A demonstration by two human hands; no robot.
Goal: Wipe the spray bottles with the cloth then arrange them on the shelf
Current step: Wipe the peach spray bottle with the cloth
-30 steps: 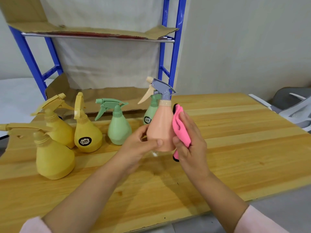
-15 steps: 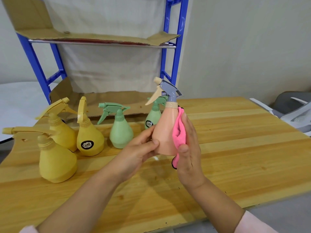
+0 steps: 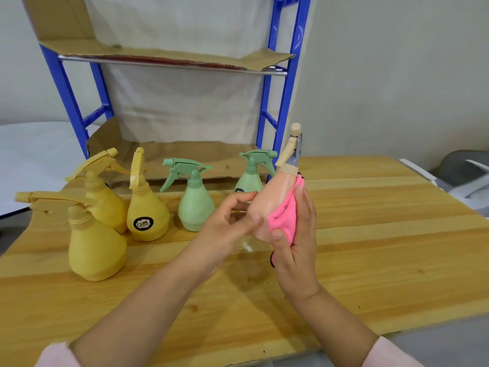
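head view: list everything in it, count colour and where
peach plastic spray bottle: 1, peach, held tilted between both hands
pink cloth: 1, pink, pressed on the peach bottle's right side
yellow plastic spray bottles: 3, yellow, standing on the table's left
green plastic spray bottles: 2, pale green, standing mid-table
wooden table: 1, light brown, under everything
blue metal shelf rack: 1, blue, behind the table
brown cardboard sheets: 2, brown, lining the rack's shelves
left hand: 1, grip on the peach bottle's left side
right hand: 1, thumb pinning the cloth to the bottle
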